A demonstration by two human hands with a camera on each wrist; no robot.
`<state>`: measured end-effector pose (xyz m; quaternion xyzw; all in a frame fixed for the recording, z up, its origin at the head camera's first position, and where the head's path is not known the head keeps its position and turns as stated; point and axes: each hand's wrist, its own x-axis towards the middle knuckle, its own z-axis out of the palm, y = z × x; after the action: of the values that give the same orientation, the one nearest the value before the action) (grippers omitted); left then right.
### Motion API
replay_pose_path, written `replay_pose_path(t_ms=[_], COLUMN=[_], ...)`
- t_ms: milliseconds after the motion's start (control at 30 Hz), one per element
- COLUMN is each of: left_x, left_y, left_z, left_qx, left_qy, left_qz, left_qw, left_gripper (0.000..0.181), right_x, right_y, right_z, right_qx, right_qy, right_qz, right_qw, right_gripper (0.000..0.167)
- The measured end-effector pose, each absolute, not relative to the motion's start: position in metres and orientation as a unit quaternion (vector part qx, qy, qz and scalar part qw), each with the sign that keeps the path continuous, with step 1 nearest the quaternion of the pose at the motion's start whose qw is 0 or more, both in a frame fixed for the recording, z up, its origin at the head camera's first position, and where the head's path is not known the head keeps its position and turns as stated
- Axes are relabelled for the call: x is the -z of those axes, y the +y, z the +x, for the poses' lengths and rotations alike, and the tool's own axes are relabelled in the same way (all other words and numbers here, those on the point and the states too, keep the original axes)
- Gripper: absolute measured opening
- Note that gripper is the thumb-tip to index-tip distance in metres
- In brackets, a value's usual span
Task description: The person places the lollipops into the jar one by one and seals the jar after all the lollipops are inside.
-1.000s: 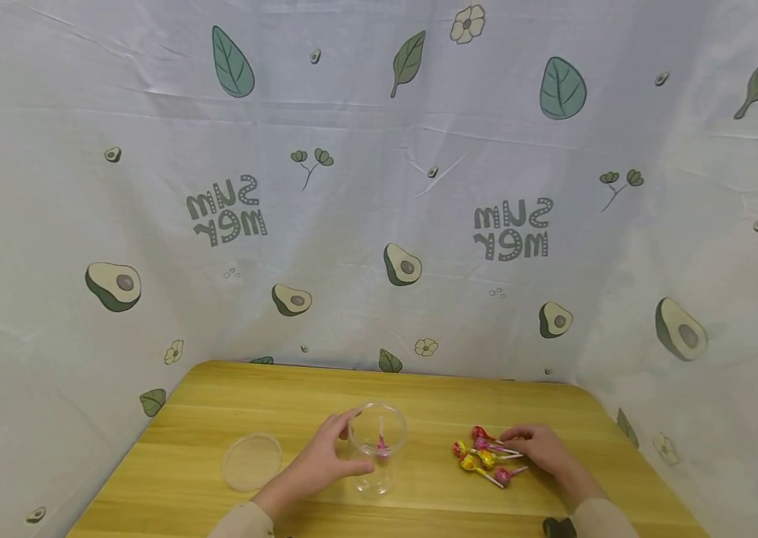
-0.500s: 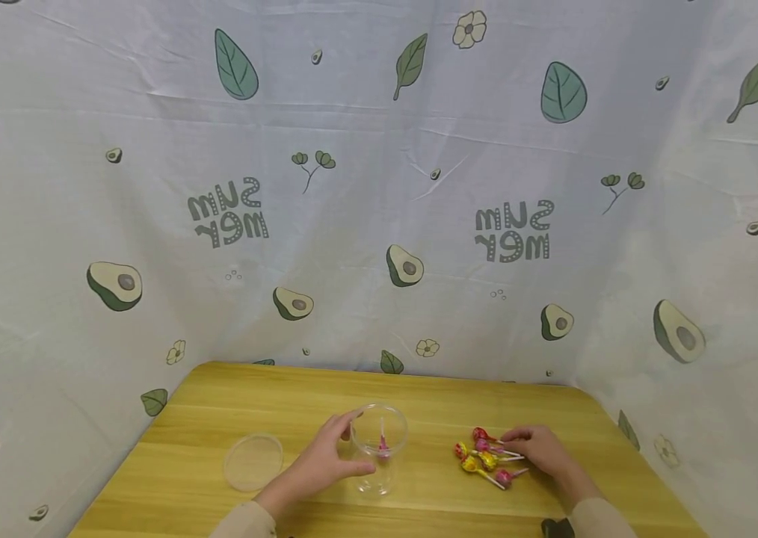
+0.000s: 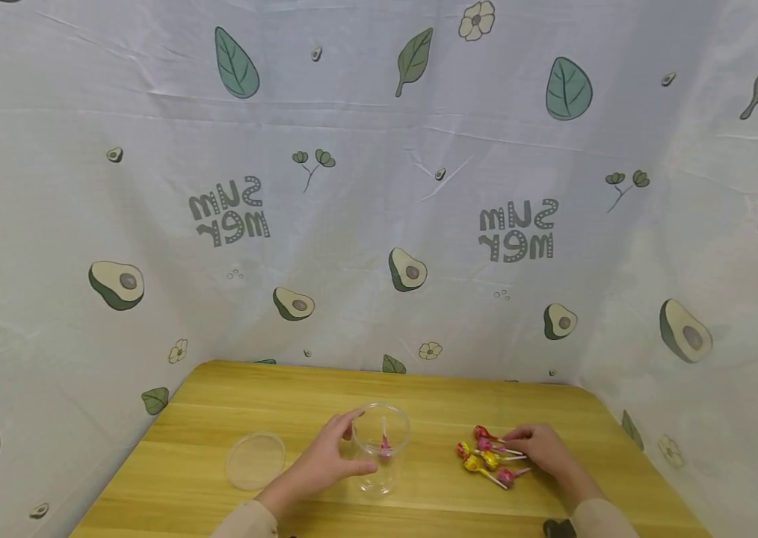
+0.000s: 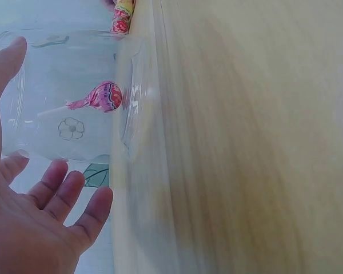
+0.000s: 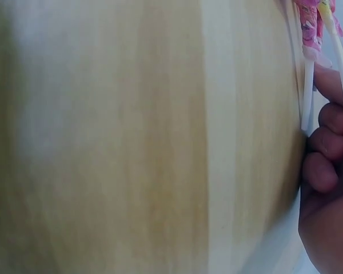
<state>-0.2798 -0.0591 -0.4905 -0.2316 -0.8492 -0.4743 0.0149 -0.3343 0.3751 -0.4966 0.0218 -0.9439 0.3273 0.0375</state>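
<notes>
A clear plastic jar (image 3: pixel 374 484) stands upright on the table with one pink-wrapped lollipop (image 3: pixel 386 448) inside, stick up. My left hand (image 3: pixel 330 462) holds the jar from its left side, thumb in front and fingers behind. In the left wrist view the lollipop's round head (image 4: pixel 110 96) is at the jar's bottom. Over to the right, a small pile has red, yellow (image 3: pixel 472 464) and pink lollipops (image 3: pixel 506 476). My right hand (image 3: pixel 540 447) is at the pile's right, its fingertips pinching a stick by the red lollipop (image 3: pixel 482 432); its thumb is mostly hidden in the right wrist view.
A clear round lid (image 3: pixel 255 462) lies flat on the wooden table (image 3: pixel 325 381), left of the jar. Behind the table hangs a pale cloth (image 3: pixel 352 224) printed with avocados and leaves. A dark object (image 3: pixel 559 529) shows at the right forearm.
The head view shifts slightly. Both hands, the jar and the lollipops keep their places.
</notes>
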Motion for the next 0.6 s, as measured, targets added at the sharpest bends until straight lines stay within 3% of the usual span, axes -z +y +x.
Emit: replay_pose_path(t_ms=[600], left_x=[0.489], left_y=[-0.067], left_z=[-0.292], left_qx=[0.471], left_qy=[-0.849], left_qz=[-0.239], left_qw=[0.017], left_gripper=[0.090], right_x=[0.493], right_y=[0.366], right_z=[-0.339], right_qx=[-0.362], right_qy=[-0.932], right_qz=[0.000], right_qw=[0.020], right_gripper=[0.010])
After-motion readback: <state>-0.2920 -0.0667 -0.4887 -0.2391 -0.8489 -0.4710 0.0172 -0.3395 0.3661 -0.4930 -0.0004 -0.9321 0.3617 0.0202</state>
